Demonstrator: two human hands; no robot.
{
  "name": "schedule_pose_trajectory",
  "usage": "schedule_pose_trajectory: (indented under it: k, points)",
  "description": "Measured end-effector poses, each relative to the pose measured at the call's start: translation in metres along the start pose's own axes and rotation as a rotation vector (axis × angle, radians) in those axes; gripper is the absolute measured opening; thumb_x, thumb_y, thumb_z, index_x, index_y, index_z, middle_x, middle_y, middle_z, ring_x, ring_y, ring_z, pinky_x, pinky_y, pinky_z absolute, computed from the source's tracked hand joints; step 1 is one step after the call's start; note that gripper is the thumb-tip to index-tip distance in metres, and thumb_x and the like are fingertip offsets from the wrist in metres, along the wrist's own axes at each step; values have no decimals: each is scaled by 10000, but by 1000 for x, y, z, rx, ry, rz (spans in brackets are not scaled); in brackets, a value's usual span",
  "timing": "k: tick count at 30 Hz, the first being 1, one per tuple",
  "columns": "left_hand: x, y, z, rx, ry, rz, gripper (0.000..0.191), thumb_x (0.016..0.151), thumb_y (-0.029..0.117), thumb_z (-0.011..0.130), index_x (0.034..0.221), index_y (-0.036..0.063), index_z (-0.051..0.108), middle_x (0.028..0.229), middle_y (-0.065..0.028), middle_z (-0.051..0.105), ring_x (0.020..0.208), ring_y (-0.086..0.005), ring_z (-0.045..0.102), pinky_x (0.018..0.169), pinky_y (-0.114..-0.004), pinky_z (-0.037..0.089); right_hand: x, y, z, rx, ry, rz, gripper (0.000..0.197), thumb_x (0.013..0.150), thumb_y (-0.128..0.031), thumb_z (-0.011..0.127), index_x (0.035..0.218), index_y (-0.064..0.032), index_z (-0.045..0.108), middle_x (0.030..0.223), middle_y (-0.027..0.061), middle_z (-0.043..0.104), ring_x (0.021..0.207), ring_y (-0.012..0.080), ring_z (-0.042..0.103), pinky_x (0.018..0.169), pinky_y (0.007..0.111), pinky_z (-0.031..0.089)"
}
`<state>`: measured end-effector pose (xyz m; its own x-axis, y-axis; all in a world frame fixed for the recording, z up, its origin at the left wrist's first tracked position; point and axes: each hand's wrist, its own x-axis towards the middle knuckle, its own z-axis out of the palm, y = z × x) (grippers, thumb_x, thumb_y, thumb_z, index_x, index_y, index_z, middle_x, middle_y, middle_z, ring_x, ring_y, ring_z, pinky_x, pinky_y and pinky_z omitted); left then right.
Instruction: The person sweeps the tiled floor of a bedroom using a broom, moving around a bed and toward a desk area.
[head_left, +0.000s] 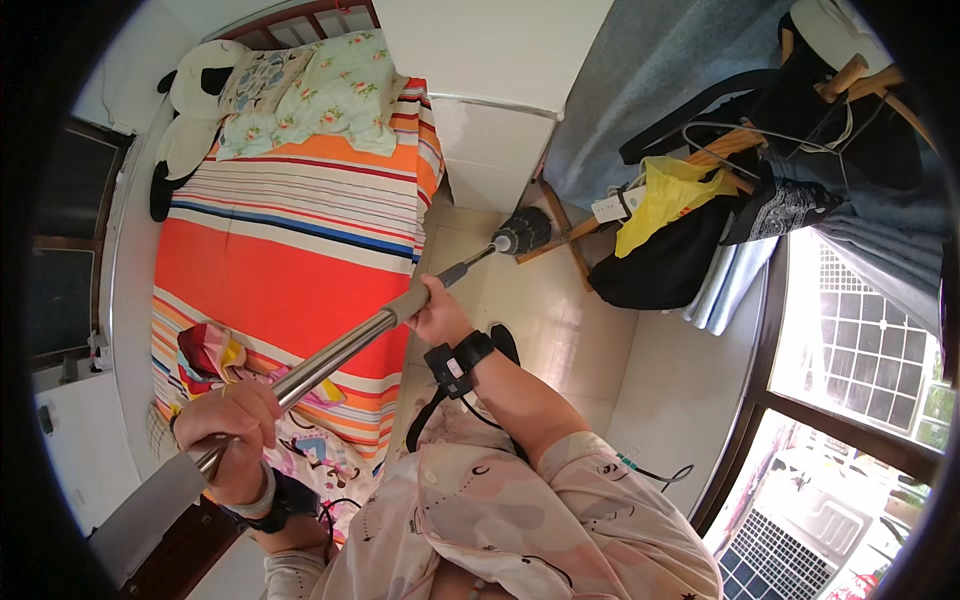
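Note:
A mop with a metal telescopic handle (335, 354) runs slantwise from the lower left to the middle of the view. My left hand (229, 439) is closed around the handle near its thick grey grip. Farther along, my right hand (441, 311) wraps the grey sleeve, its back and wrist turned toward me. The dark grey mop head (526, 231) rests on the tiled floor (525, 300), close to the wooden legs of a stand and the corner of a white cabinet. Both wrists wear black straps with cables.
A bed with a striped cover (300, 247), pillows and a panda plush (196, 97) lies on the left. At the right a wooden stand (724, 146) holds bags, hangers and a yellow plastic bag (664, 199). A white cabinet (487, 142) stands ahead; windows are at lower right.

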<state>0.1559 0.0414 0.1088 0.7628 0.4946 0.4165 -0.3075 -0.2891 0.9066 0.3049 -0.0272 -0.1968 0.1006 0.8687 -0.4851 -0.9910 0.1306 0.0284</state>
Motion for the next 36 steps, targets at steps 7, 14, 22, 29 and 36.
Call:
schedule_pose_trajectory:
  k: [7, 14, 22, 29, 36]
  points:
    - [-23, 24, -30, 10, 44, -11, 181, 747, 181, 566, 758, 14, 496, 450, -35, 430, 385, -153, 422, 415, -284, 364, -6, 41, 5, -103, 53, 187, 346, 792, -401, 511, 907, -76, 488, 857, 67, 554, 762, 185, 559, 690, 341, 492]
    - [-36, 67, -46, 61, 66, 133, 201, 680, 123, 621, 817, 53, 491, 418, 16, 436, 304, -89, 401, 345, -201, 356, 0, 68, 7, -168, 52, 325, 277, 779, -295, 569, 945, -86, 498, 858, 38, 565, 797, 143, 564, 736, 326, 480]
    - [-59, 114, -79, -200, 37, 215, 130, 699, 144, 563, 789, 83, 494, 402, 67, 425, 318, -58, 345, 412, -197, 231, -24, 83, 49, -42, 132, 485, 225, 759, -145, 596, 918, -35, 481, 884, 76, 542, 806, 197, 558, 792, 375, 473]
    - [-55, 73, -71, 56, 274, 187, 163, 732, 89, 442, 881, 31, 407, 462, 3, 354, 382, -96, 273, 420, -240, 239, -34, 49, 34, -37, 138, 426, 196, 762, -163, 597, 872, -51, 480, 871, 69, 521, 796, 187, 547, 755, 333, 483]
    - [-29, -16, 10, -6, 233, -152, 128, 683, -16, 387, 800, 11, 432, 478, -27, 387, 412, -116, 380, 496, -280, 366, -14, 9, -88, 9, 288, 185, 290, 764, -183, 589, 985, -37, 470, 995, 89, 481, 893, 216, 500, 777, 386, 454]
